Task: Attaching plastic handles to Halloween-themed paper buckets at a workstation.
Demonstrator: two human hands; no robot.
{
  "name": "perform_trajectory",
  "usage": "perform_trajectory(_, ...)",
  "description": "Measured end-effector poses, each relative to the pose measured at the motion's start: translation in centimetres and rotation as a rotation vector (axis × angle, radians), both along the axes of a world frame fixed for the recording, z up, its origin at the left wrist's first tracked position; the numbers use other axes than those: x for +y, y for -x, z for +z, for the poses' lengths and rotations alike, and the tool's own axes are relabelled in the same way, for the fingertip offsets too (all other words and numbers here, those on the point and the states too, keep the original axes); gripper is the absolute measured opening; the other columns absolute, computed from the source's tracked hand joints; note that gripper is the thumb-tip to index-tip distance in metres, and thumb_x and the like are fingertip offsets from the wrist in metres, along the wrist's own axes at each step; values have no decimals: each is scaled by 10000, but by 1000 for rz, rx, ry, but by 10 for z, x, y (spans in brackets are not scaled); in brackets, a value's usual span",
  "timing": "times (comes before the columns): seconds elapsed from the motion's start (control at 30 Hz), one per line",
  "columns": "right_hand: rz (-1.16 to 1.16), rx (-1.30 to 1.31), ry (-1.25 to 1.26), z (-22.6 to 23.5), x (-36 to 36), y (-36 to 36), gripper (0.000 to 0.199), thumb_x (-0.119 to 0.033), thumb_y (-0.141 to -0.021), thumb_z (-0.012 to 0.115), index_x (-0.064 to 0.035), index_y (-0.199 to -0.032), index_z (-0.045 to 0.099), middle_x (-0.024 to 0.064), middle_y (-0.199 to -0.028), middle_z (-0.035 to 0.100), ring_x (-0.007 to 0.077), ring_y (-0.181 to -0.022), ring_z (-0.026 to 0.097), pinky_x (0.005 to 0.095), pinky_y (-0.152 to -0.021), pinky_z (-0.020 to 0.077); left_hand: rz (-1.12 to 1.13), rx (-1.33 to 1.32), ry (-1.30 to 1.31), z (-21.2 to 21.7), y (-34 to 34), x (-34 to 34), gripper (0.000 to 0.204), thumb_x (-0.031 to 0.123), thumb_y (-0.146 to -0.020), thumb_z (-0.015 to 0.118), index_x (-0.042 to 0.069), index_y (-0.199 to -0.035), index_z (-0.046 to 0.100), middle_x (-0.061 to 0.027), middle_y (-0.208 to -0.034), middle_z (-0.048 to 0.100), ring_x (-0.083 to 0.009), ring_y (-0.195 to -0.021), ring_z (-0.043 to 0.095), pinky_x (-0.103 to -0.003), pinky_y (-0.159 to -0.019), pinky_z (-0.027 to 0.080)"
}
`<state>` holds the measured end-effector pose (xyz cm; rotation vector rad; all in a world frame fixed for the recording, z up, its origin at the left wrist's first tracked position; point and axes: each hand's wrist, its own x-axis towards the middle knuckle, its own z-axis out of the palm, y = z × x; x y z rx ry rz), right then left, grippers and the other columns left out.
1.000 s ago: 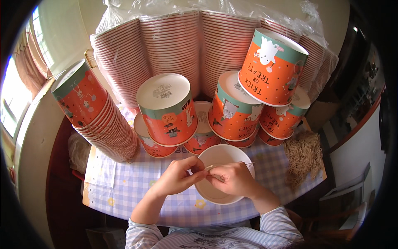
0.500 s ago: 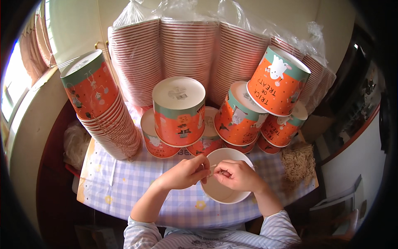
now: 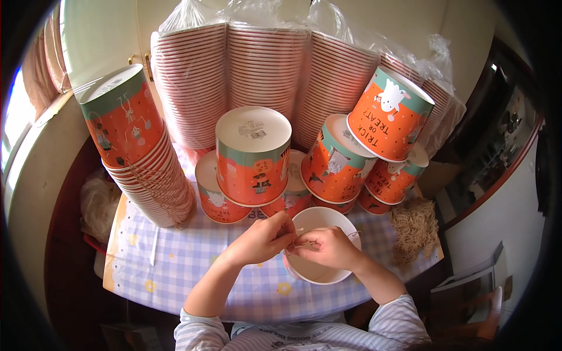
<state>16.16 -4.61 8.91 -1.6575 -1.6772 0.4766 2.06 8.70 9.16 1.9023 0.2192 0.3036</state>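
Observation:
An open paper bucket (image 3: 319,274) with a white inside stands upright near the table's front edge. My left hand (image 3: 264,240) is closed in a pinch at the bucket's left rim, on a thin pale cord. Against it, my right hand (image 3: 329,248) pinches the same cord over the bucket's mouth. A strand of the cord (image 3: 354,233) pokes out at the bucket's right rim. The fingertips of both hands meet and partly hide the cord between them. To the right lies a tangled bundle of beige cords (image 3: 414,229).
Upside-down orange and green buckets (image 3: 253,158) are piled behind my hands. At left leans a tall nested stack of buckets (image 3: 149,187). Plastic-wrapped stacks (image 3: 266,70) rise at the back. A checked cloth (image 3: 193,269) covers the table; a white strip (image 3: 154,247) lies on it.
My hands have come closer together and shifted slightly left, to the bucket's left rim. The view has moved a little; the piled buckets stand as before.

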Motion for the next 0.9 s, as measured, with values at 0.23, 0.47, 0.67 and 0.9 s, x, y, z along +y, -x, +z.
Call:
perform_trajectory(0.23,17,65,16,-4,2,3,141,-199,-768,664,-72,-822,695,75,-758,668,180,-630,632,278,-583,486,56,-57,-73,-5,0,-2,130,70,-839,545,-14,-900,467,-160,-719,626,-274,-658,638,-336,-571,488)
perform_trajectory(0.47,8,86,73,1,3,2,77,-108,-745,637,-60,-790,677,67,-721,657,149,-586,610,262,-535,466,71,93,-25,4,-4,-5,167,101,-828,562,-10,-905,465,-170,-692,619,-309,-646,631,-355,-566,491)
perform_trajectory(0.67,-21,25,28,-1,1,1,42,-46,-725,643,-22,-760,643,36,-686,628,83,-575,551,231,-528,443,322,16,-488,2,5,-8,271,137,-750,642,0,-909,470,-150,-699,609,-313,-657,615,-384,-562,488)
perform_trajectory(0.9,-41,40,7,-4,0,-3,73,-84,-726,662,-28,-769,645,64,-690,626,136,-600,591,256,-545,465,201,-84,-466,12,18,-15,135,127,-733,650,53,-832,596,-72,-715,624,-257,-649,618,-351,-569,489)
